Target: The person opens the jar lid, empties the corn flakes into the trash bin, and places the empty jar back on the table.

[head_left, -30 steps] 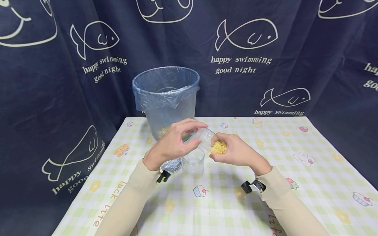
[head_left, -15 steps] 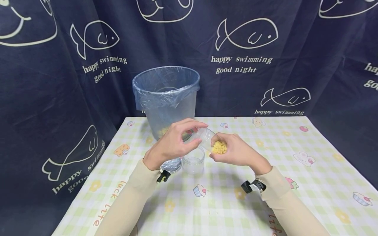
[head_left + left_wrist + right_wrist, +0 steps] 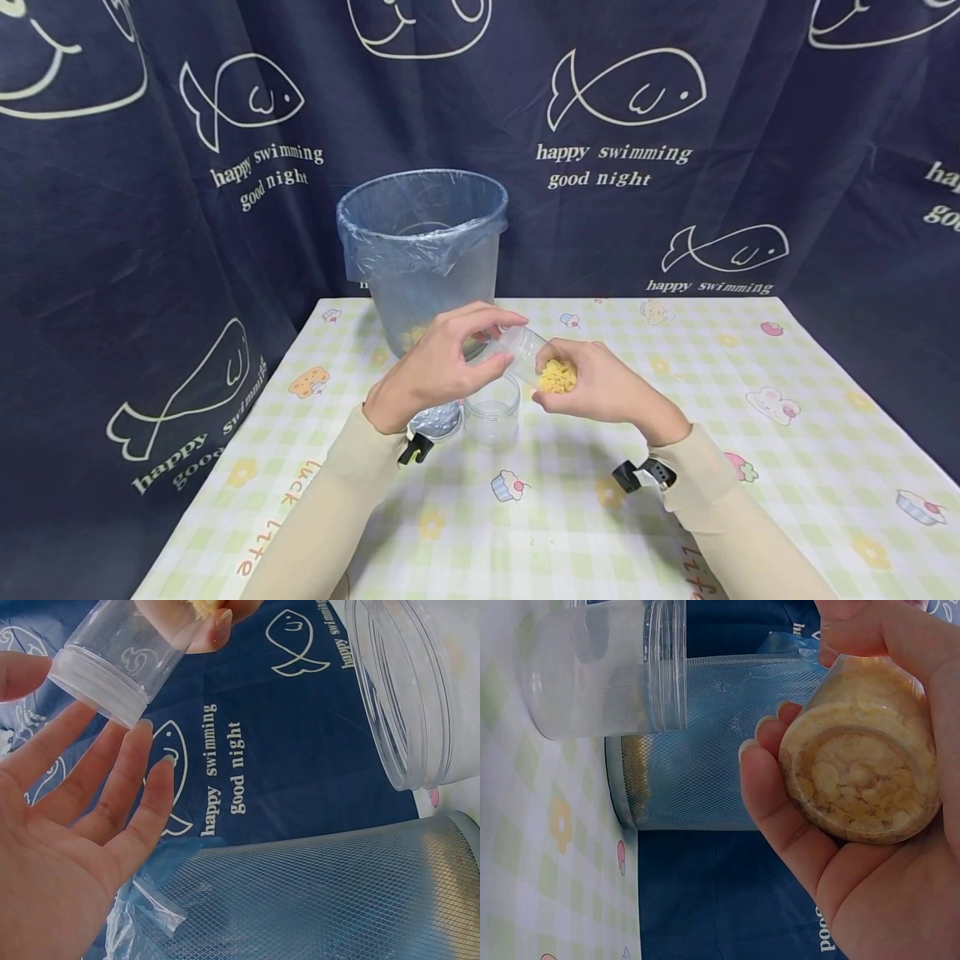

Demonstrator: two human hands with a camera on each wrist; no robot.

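In the head view, my right hand (image 3: 603, 385) grips the base of a clear plastic jar (image 3: 528, 357). The jar is tilted, its ridged mouth end up and to the left. Yellow flakes (image 3: 557, 376) fill its lower end; the right wrist view shows them through the round bottom (image 3: 859, 780). At the other end my left hand (image 3: 442, 358) has its thumb and fingertips on opposite sides of the ridged rim (image 3: 101, 686). A second clear jar (image 3: 491, 421) stands upright on the table, just below and in front of the hands.
A mesh waste bin (image 3: 433, 287) with a blue plastic liner stands behind the left hand, yellow bits low inside. Beside the standing jar is a silvery dimpled object (image 3: 437, 422), partly hidden by the left wrist. A checked cloth (image 3: 750, 350) covers the table; a dark blue curtain (image 3: 525, 250) hangs behind.
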